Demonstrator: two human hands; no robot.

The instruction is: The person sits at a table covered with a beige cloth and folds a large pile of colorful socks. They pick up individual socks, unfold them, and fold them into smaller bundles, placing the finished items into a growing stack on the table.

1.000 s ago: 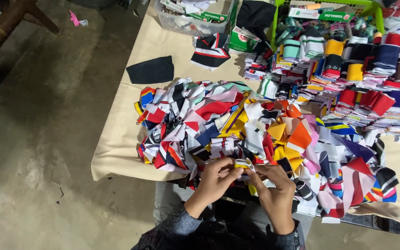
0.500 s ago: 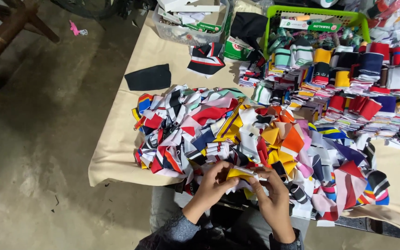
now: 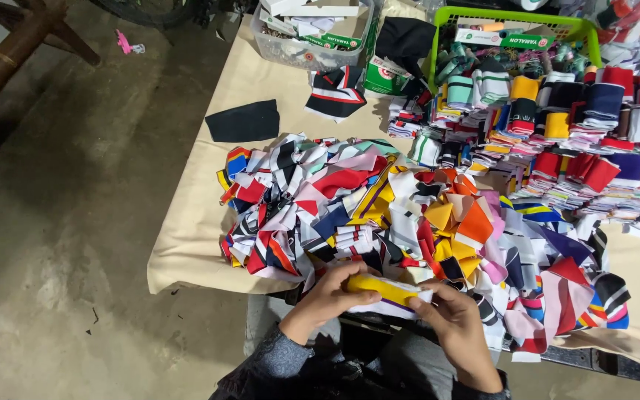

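We pinch folded yellow-white fabric strip (image 3: 388, 292) between both hands, left hand (image 3: 332, 295) and right hand (image 3: 453, 320), at near worktop (image 3: 194, 237) edge, just before mixed fabric heap (image 3: 409, 207).

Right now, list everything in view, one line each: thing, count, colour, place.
yellow fabric piece: one, yellow with white, held between both hands
loose fabric heap: many pieces, mixed colours, table middle
folded fabric stacks: many, mixed colours, table right
black cloth: one, black, table left
green basket: one, green, far right
clear bin: one, clear, far edge
table cover: one, beige
wooden furniture: brown, upper left
pink item: one, on floor
left hand: on the yellow piece
right hand: on the yellow piece
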